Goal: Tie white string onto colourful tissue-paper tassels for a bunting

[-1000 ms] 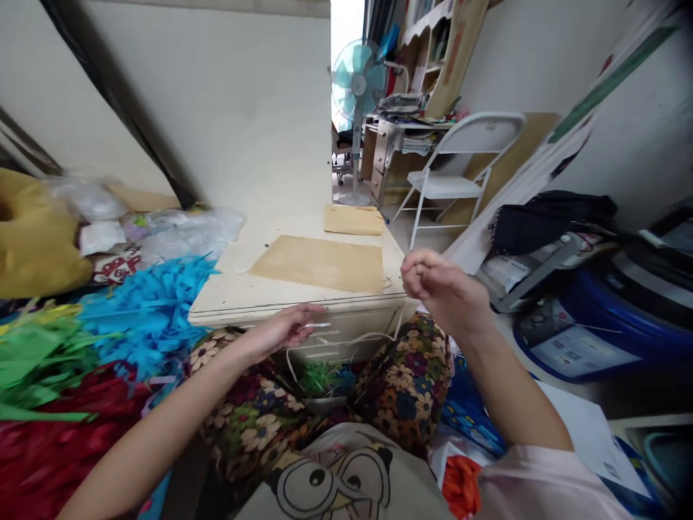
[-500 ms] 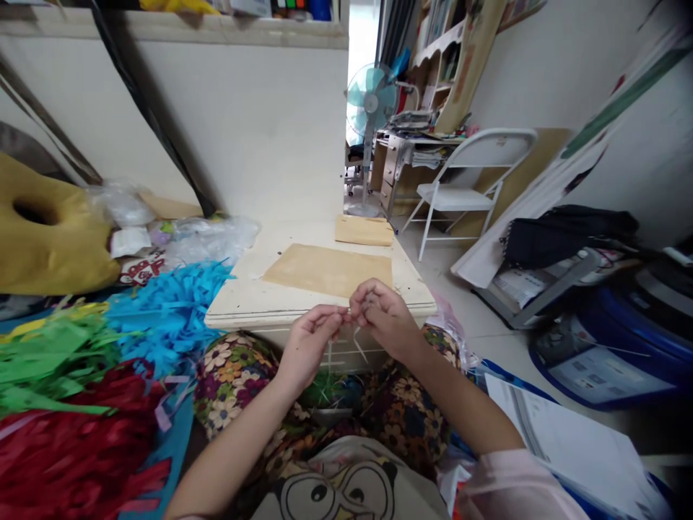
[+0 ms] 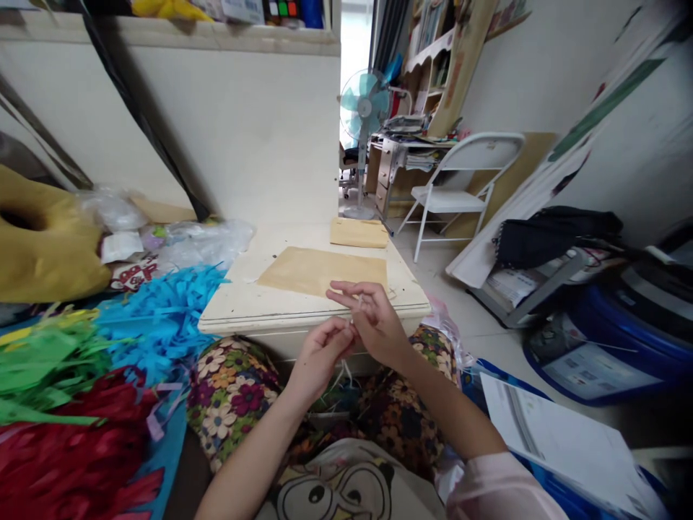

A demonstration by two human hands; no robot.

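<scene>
Pinching thin white cord, left hand works just beside right hand, whose grip I can't tell; held close, seemingly for fine control. Ends dangle between floral trouser legs.

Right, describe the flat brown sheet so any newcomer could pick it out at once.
Find the white tabletop in front of the flowered trousers. On it, beyond the right hand, lies the brown sheet, slanted at its left end and much wider than the brown piece farther back.
</scene>
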